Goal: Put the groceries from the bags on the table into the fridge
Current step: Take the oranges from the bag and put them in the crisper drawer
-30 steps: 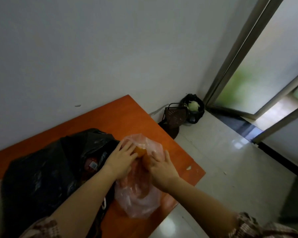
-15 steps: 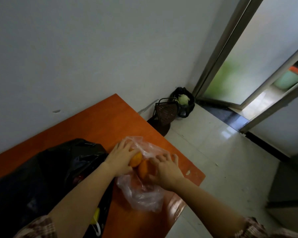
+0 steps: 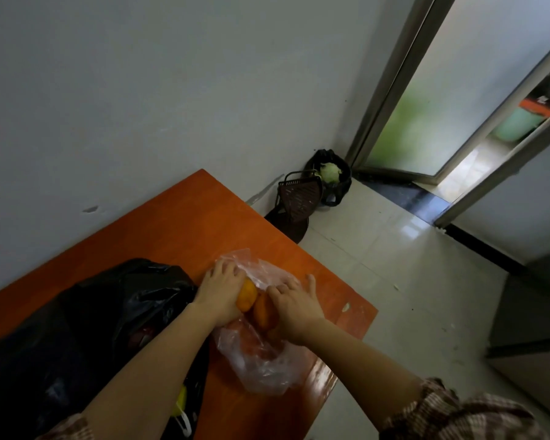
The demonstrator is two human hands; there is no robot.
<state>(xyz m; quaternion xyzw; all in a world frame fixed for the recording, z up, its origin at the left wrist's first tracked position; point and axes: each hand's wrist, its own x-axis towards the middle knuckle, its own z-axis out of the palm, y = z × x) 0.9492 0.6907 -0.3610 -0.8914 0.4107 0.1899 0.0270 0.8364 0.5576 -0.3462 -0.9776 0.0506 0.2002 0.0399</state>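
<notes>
- Two oranges lie btwn your hands, inside a clear plastic bag [image 3: 261,360] on the orange table [image 3: 188,217], close to its right edge.
- The lighter orange [image 3: 247,295] is tucked under your left hand [image 3: 223,290], on its thumb side; the darker orange [image 3: 262,312] sits just beside it, touching it, and rests against the thumb side of your right hand [image 3: 294,308].
- The bag's open mouth is bunched up in front of your fingertips; the rest of the bag trails back toward you, under and btwn your wrists.
- Left hand: palm down, fingers curled over the lighter orange & the bag's film, gripping it.
- Right hand: palm down, fingers spread and partly bent, lying on the bag's film over the darker orange. Can't tell whether they pinch the plastic or only press on it.
- A big black bag [image 3: 77,328] sits just left of your left forearm, touching it, w/ a yellow item [image 3: 181,403] showing at its near edge.
- Beyond your hands, past the table's far corner, a dark basket [image 3: 299,198] stands on the tiled floor [image 3: 394,281].
</notes>
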